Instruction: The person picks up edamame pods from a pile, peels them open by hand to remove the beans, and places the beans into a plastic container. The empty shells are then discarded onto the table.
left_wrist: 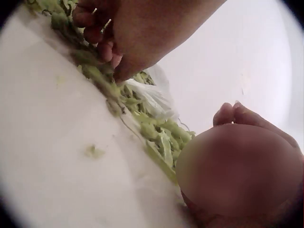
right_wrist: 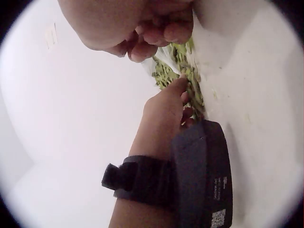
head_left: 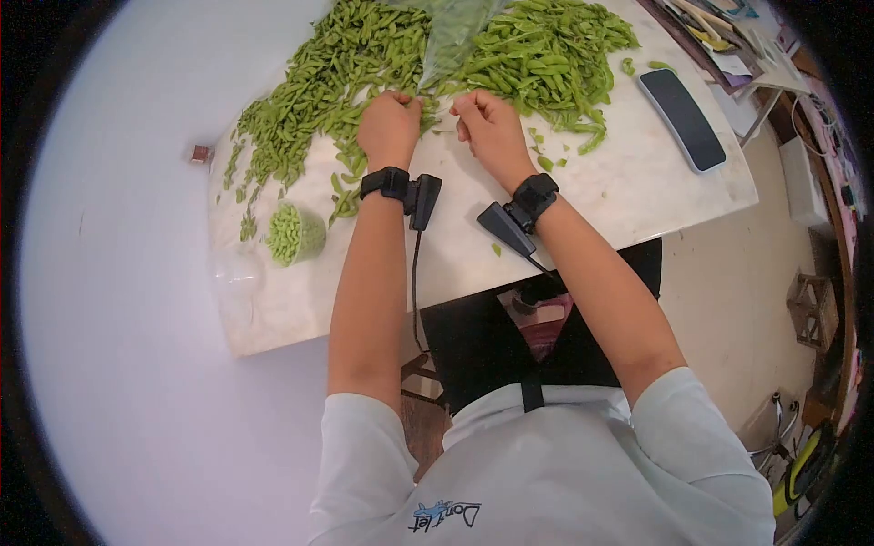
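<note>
My left hand is at the near edge of the piled green pods, thumb and fingers drawn together; whether something lies between them is hidden. To its right, my right hand is raised with curled fingers and no pod visible in it. In the left wrist view, the right hand shows curled fingers above a row of pods. The right wrist view has the left hand beside the pods, thumb extended over bent fingers. A clear plastic bag lies between two heaps.
A clear cup of shelled green beans stands at the table's left, with a transparent lid-like item nearby. A phone lies on the right. Loose pod pieces dot the white tabletop.
</note>
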`<action>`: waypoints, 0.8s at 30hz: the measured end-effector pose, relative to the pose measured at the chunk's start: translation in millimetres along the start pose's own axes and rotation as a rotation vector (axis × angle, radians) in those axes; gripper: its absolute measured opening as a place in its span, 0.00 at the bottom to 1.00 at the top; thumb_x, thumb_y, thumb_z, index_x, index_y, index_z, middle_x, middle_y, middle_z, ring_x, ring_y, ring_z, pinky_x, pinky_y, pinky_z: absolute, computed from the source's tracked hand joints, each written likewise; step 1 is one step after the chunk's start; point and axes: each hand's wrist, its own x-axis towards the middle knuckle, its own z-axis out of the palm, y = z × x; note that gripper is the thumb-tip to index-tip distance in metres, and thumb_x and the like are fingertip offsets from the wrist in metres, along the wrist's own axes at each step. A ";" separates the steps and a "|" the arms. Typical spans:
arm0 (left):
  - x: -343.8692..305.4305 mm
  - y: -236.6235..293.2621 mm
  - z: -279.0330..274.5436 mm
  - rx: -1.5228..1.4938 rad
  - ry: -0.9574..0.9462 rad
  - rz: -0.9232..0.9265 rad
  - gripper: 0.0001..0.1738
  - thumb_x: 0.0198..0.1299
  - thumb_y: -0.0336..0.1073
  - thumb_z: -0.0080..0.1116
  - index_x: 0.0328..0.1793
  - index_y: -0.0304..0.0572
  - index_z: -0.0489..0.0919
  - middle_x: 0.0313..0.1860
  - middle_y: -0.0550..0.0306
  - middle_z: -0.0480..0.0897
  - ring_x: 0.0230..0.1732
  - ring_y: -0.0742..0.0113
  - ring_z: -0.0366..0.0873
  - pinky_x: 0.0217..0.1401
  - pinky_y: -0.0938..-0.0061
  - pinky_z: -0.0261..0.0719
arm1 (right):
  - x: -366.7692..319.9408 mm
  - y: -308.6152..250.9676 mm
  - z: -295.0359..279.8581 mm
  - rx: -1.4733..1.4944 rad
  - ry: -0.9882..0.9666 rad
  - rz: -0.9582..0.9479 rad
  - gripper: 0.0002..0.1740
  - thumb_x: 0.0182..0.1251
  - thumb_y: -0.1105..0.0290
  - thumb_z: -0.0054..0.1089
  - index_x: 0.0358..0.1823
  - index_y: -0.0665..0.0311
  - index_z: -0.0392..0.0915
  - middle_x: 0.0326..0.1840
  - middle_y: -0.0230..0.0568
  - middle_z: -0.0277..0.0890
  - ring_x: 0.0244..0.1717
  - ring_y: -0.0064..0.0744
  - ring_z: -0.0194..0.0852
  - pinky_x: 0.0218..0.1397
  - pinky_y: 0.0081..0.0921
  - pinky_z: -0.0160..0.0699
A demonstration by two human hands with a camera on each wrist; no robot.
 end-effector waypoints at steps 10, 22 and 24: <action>21.2 -15.7 14.3 -0.290 -0.059 0.019 0.18 0.47 0.44 0.65 0.44 0.45 0.83 0.39 0.52 0.84 0.42 0.56 0.81 0.44 0.65 0.77 | 1.9 2.6 0.3 -0.050 -0.012 -0.008 0.15 0.67 0.63 0.51 0.31 0.69 0.74 0.18 0.35 0.72 0.20 0.22 0.72 0.26 0.21 0.69; -44.4 -13.5 -4.3 -1.447 -0.071 -0.051 0.16 0.61 0.32 0.59 0.52 0.34 0.72 0.32 0.63 0.76 0.27 0.77 0.69 0.29 0.81 0.67 | -5.1 -8.6 5.5 -0.080 -0.084 -0.003 0.15 0.67 0.61 0.54 0.37 0.69 0.75 0.21 0.34 0.74 0.23 0.22 0.73 0.30 0.21 0.70; -49.8 -10.3 5.6 -1.528 -0.042 -0.037 0.17 0.61 0.32 0.59 0.54 0.33 0.72 0.32 0.63 0.76 0.28 0.77 0.69 0.29 0.81 0.67 | -3.5 -1.3 5.7 -0.165 -0.185 -0.044 0.15 0.67 0.61 0.53 0.34 0.69 0.75 0.21 0.34 0.74 0.23 0.22 0.73 0.30 0.22 0.70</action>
